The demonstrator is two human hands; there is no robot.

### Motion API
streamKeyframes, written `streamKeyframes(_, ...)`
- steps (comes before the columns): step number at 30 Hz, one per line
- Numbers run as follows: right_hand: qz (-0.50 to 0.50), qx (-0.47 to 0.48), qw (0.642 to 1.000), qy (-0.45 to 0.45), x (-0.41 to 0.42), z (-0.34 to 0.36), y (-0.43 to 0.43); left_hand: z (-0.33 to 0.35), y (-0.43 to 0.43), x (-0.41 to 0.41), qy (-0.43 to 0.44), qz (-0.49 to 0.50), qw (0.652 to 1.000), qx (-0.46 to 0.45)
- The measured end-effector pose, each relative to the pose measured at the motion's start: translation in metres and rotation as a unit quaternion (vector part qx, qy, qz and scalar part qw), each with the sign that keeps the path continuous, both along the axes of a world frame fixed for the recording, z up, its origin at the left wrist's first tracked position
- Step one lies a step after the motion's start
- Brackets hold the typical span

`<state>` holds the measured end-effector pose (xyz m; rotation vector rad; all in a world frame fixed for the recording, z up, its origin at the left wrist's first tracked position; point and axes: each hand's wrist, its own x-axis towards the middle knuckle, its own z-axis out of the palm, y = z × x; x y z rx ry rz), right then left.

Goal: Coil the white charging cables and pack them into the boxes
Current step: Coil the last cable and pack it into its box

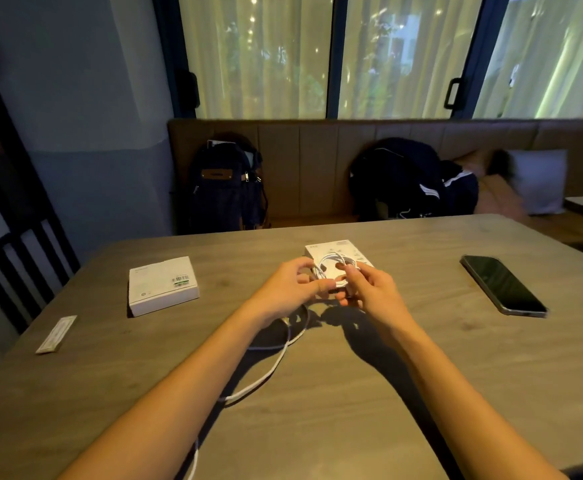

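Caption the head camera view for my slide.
Left hand and right hand hold a partly coiled white cable over a table.

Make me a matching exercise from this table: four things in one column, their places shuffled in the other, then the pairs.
Things:
1. phone
2. barcode box
3. paper slip
4. cable coil

Places:
A. held between left hand and right hand
B. near the left edge of the table
C. right of both hands
D. between slip and hands

Pairs: 1-C, 2-D, 3-B, 4-A
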<state>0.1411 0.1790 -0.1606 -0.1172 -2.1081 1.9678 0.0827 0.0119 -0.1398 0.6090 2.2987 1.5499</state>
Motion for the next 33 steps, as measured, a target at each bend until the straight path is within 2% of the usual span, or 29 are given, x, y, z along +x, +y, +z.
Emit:
streamKeyframes(5,-0.006,-0.03,0.999,-0.032,0.005,-0.02,0.041,-0.013,0.026,-0.016,0.128,-0.044,0.985,-0.104)
streamKeyframes(9,-0.026,0.013,0.999,-0.026,-0.001,-0.022,0.044,-0.02,0.037,-0.035,0.29,-0.036,0.926,-0.238)
streamKeyframes(12,-0.052,0.013,0.999,-0.01,-0.004,-0.024,0.046,-0.025,0.045,-0.047,0.345,-0.064,0.882,-0.315)
streamKeyframes(15,-0.081,0.004,0.997,0.002,-0.005,-0.025,0.05,-0.027,0.052,-0.054,0.38,-0.088,0.856,-0.339)
streamKeyframes(17,-0.087,0.0,0.996,0.013,-0.005,-0.024,0.05,-0.028,0.053,-0.054,0.39,-0.085,0.86,-0.317)
streamKeyframes(22,-0.077,-0.032,0.996,0.04,0.002,-0.01,0.042,-0.023,0.046,-0.059,0.386,-0.009,0.899,-0.205)
streamKeyframes(24,-0.074,-0.015,0.995,0.062,0.003,0.001,0.036,-0.011,0.041,-0.061,0.367,0.027,0.917,-0.153)
streamKeyframes(28,-0.049,0.068,0.989,0.126,-0.004,0.037,0.02,0.017,0.024,-0.063,0.33,0.053,0.942,-0.044)
streamKeyframes(31,-0.04,0.175,0.967,0.182,-0.011,0.066,0.013,0.025,0.012,-0.06,0.287,0.044,0.957,-0.012)
streamKeyframes(33,-0.015,0.251,0.952,0.176,-0.016,0.078,0.01,0.025,0.006,-0.057,0.274,0.04,0.961,-0.006)
